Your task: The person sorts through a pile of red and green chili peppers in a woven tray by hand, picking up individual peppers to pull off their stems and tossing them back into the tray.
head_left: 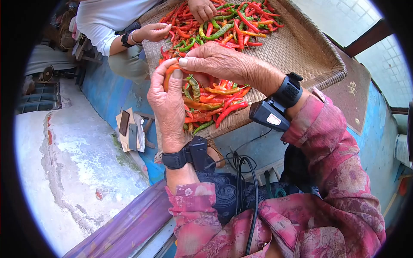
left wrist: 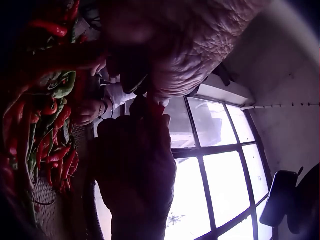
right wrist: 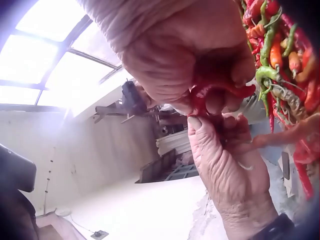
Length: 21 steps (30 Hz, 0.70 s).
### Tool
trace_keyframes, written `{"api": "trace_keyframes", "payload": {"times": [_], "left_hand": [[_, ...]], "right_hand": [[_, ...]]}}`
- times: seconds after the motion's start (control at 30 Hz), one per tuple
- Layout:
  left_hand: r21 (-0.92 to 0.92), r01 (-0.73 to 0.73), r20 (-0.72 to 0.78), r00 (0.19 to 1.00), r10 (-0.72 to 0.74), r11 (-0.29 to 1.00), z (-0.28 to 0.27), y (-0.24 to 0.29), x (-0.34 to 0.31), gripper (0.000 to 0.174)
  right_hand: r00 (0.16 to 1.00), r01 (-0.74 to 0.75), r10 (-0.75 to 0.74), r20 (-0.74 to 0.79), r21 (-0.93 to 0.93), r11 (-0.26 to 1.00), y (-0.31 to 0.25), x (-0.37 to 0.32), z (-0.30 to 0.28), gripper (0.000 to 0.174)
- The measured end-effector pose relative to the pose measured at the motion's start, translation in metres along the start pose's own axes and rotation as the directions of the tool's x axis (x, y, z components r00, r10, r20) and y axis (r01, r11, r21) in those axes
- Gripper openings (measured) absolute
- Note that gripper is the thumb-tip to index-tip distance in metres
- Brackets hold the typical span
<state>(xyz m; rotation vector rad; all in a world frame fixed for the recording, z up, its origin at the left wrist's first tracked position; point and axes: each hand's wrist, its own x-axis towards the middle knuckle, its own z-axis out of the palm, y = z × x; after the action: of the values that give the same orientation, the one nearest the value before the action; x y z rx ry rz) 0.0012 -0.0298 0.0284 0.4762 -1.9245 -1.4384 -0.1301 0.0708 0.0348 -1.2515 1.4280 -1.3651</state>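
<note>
In the head view my left hand (head_left: 167, 103) and right hand (head_left: 226, 64) meet over the near end of a woven tray (head_left: 297, 56). A curved red chili pepper (right wrist: 200, 100) is pinched between both hands in the right wrist view, thumbs close together on it. Another long orange-red chili pepper (right wrist: 285, 138) sticks out from my left hand's palm there. Below the hands lies a pile of red, orange and green chili peppers (head_left: 219, 107). The left wrist view shows my hands mostly in shadow, with peppers (left wrist: 57, 145) to one side.
Another person's hand (head_left: 202, 9) reaches into the far pile; their other hand (head_left: 152, 32) is at the tray's left edge. Phones (head_left: 124, 123) lie on a small stool at left. Black cables (head_left: 243, 161) hang by my lap. Windows (left wrist: 220, 175) stand to one side.
</note>
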Motion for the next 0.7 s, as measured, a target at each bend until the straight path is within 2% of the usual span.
{"api": "trace_keyframes", "payload": {"times": [0.03, 0.1, 0.2, 0.23, 0.3, 0.37, 0.4, 0.43, 0.47, 0.53, 0.57, 0.6, 0.67, 0.7], "left_hand": [[0.000, -0.001, -0.001, 1.000, 0.001, 1.000, 0.000, 0.001, 0.001, 0.027], [0.004, 0.058, -0.169, 0.984, -0.056, 0.998, 0.000, 0.003, 0.003, 0.025], [-0.060, 0.083, -0.211, 0.973, -0.093, 0.995, -0.004, 0.002, 0.006, 0.024], [-0.055, 0.073, -0.215, 0.973, -0.083, 0.996, -0.002, 0.003, 0.006, 0.024], [-0.038, 0.064, -0.217, 0.974, -0.071, 0.997, -0.002, 0.000, 0.007, 0.026], [-0.020, 0.058, -0.218, 0.974, -0.061, 0.998, -0.004, -0.004, 0.007, 0.028], [-0.080, 0.075, -0.170, 0.982, -0.087, 0.994, -0.005, -0.004, 0.007, 0.032], [-0.140, 0.094, -0.120, 0.987, -0.111, 0.986, -0.005, -0.004, 0.008, 0.036], [-0.141, 0.094, -0.119, 0.987, -0.111, 0.986, -0.004, -0.003, 0.007, 0.036], [-0.155, 0.206, -0.068, 0.973, -0.219, 0.966, 0.001, 0.005, 0.004, 0.038], [-0.155, 0.206, -0.067, 0.973, -0.219, 0.966, 0.003, 0.006, 0.004, 0.038], [-0.183, 0.241, -0.029, 0.968, -0.250, 0.953, 0.004, 0.006, 0.003, 0.039], [-0.209, 0.278, 0.013, 0.960, -0.281, 0.938, 0.005, 0.006, 0.002, 0.039], [-0.207, 0.312, 0.028, 0.949, -0.313, 0.927, 0.005, 0.006, 0.002, 0.039]], "right_hand": [[1.000, 0.001, -0.001, 0.001, -0.001, 1.000, 0.000, 0.000, 0.002, 0.047], [0.994, 0.104, -0.105, -0.037, -0.008, 0.995, 0.002, -0.001, 0.006, 0.043], [0.991, 0.117, -0.114, -0.066, 0.044, 0.992, 0.006, -0.001, 0.010, 0.039], [0.991, 0.117, -0.114, -0.066, 0.044, 0.992, 0.006, 0.000, 0.009, 0.039], [0.986, 0.000, 0.009, -0.164, 0.054, 0.999, 0.004, 0.002, 0.006, 0.038], [0.976, 0.016, -0.009, -0.218, 0.031, 0.999, -0.002, -0.001, 0.003, 0.038], [0.962, 0.032, -0.028, -0.271, 0.009, 0.999, -0.004, -0.002, 0.002, 0.038], [0.953, 0.138, -0.098, -0.288, 0.123, 0.983, 0.000, 0.000, 0.003, 0.035], [0.953, 0.137, -0.097, -0.288, 0.122, 0.983, 0.005, 0.004, 0.004, 0.035], [0.847, 0.437, -0.420, -0.325, -0.023, 0.899, 0.012, 0.011, 0.006, 0.038], [0.818, 0.490, -0.488, -0.306, -0.074, 0.868, 0.016, 0.012, 0.007, 0.044], [0.817, 0.490, -0.488, -0.307, -0.075, 0.869, 0.011, 0.009, 0.007, 0.044], [0.941, 0.300, -0.290, -0.174, 0.034, 0.953, 0.002, 0.000, 0.007, 0.037], [0.947, 0.282, -0.274, -0.167, 0.024, 0.959, 0.002, 0.000, 0.008, 0.035]]}}
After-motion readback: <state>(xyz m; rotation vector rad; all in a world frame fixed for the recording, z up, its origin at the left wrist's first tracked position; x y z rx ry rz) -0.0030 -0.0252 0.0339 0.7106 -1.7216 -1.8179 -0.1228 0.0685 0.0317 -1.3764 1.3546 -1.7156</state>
